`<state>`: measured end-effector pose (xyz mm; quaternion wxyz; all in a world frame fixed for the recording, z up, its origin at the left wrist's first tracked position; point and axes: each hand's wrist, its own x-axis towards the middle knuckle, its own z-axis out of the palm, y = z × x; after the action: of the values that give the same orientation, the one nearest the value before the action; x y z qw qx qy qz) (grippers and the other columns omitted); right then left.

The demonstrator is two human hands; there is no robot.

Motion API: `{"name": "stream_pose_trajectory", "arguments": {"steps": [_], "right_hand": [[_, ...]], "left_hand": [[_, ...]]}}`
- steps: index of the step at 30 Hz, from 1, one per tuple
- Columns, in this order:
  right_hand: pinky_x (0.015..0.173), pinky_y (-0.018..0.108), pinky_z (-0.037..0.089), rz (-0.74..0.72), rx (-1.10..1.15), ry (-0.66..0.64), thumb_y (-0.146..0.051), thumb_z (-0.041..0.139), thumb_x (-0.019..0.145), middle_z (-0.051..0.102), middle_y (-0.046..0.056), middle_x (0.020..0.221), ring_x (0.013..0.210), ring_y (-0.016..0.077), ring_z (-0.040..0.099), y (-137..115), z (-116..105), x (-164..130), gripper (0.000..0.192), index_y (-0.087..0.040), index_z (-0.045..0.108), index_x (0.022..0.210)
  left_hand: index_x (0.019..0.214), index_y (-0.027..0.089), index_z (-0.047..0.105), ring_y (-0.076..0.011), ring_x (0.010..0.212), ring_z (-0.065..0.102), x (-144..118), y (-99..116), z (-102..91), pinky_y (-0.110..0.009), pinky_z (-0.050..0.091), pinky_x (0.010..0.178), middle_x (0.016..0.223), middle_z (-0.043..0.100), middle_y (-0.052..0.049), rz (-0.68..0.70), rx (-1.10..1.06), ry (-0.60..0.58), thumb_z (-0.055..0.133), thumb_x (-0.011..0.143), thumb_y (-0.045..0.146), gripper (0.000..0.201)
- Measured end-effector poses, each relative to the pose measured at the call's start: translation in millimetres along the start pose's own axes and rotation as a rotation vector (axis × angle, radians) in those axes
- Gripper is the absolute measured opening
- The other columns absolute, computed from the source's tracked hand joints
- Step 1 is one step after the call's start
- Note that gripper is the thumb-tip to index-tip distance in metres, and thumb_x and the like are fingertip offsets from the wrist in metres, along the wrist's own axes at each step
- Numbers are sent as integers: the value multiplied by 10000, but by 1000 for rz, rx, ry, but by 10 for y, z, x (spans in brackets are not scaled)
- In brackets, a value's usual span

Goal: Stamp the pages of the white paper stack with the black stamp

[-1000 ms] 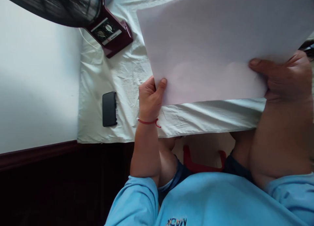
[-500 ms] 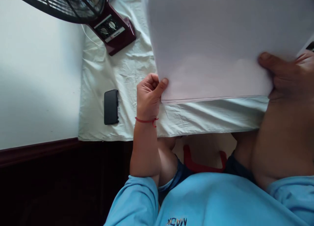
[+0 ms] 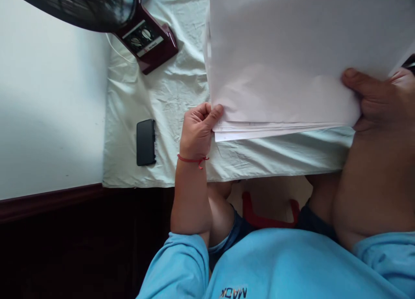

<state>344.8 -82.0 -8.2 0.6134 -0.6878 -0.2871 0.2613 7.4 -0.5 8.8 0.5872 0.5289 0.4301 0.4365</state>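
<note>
A stack of white paper sheets [image 3: 292, 65] is held up between my two hands over the table. My left hand [image 3: 199, 128] pinches its lower left corner, thumb on top and fingers curled beneath. My right hand [image 3: 382, 98] grips the lower right side, with the thumb lying across the top sheet. Along the lower left edge several sheets are fanned slightly apart. The far edge of the stack runs out of view at the top.
A dark red table fan [image 3: 155, 43] stands at the back left beside the white wall [image 3: 58, 108]. A black phone [image 3: 145, 142] lies on the pale green tablecloth [image 3: 175, 82], left of my left hand. Part of a red stool [image 3: 269, 221] shows below the table edge.
The lower left edges of the sheets have spread from nearly even to fanned. The top sheet's left edge has shifted right. My left hand moved slightly; my right hand stayed put.
</note>
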Motion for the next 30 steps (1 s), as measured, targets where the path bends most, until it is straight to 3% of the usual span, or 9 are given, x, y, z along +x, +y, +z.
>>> {"name": "stream_pose_trajectory", "arguments": {"steps": [3,5,8,10,16,21,26,30], "right_hand": [[1052,600,657,-33,56,3,-663,1053,488,810,74,1251,1255,365,763,71,20,57,658,-219,783,890],[1061,626,654,-57,61,17,-712,1044,436,816,70,1226,1221,371,775,105,25,77,713,-225,784,886],[1091,631,643,-66,51,54,-714,1039,462,818,62,1215,1202,361,782,109,28,70,690,-224,775,870],[1110,618,635,-44,72,58,-656,1064,442,821,52,1196,1192,350,785,90,34,55,664,-222,765,847],[1064,598,643,-16,144,47,-552,1102,375,816,86,1146,1215,367,771,90,37,76,670,-183,749,808],[1009,592,656,-39,147,74,-558,1100,382,817,83,1140,1213,371,768,130,36,107,662,-192,743,802],[1024,610,652,-71,152,63,-624,1086,365,822,93,1131,1157,368,787,120,53,96,702,-201,754,817],[1003,628,651,-61,29,29,-708,1037,471,816,70,1217,1177,359,785,140,26,110,680,-225,747,851]], "left_hand": [[669,199,675,-81,553,548,3,-6,-11,-204,500,533,634,580,40,-20,-77,-26,983,783,600,518],[743,209,752,-102,631,644,-5,9,-10,-216,577,625,707,678,32,-21,-122,-81,1023,740,562,445],[911,217,851,-151,791,755,-26,43,-5,-246,642,768,834,787,4,-50,-150,-169,1078,686,446,393],[907,209,864,-154,791,763,-36,58,-3,-247,647,773,820,796,-1,-81,-154,-179,1084,678,416,379],[717,197,789,-118,590,641,-40,60,-33,-235,567,574,646,688,16,-171,-119,-117,1065,655,559,459],[599,180,648,-31,452,362,-48,94,-72,-193,241,378,546,519,52,-181,-34,-113,1110,571,508,567],[513,189,518,-27,409,306,-74,142,-89,-192,208,360,476,394,71,-208,-4,-107,1099,541,583,702],[516,191,546,-34,388,318,-80,121,-125,-197,189,327,477,405,66,-207,39,-79,1067,567,655,699]]}}
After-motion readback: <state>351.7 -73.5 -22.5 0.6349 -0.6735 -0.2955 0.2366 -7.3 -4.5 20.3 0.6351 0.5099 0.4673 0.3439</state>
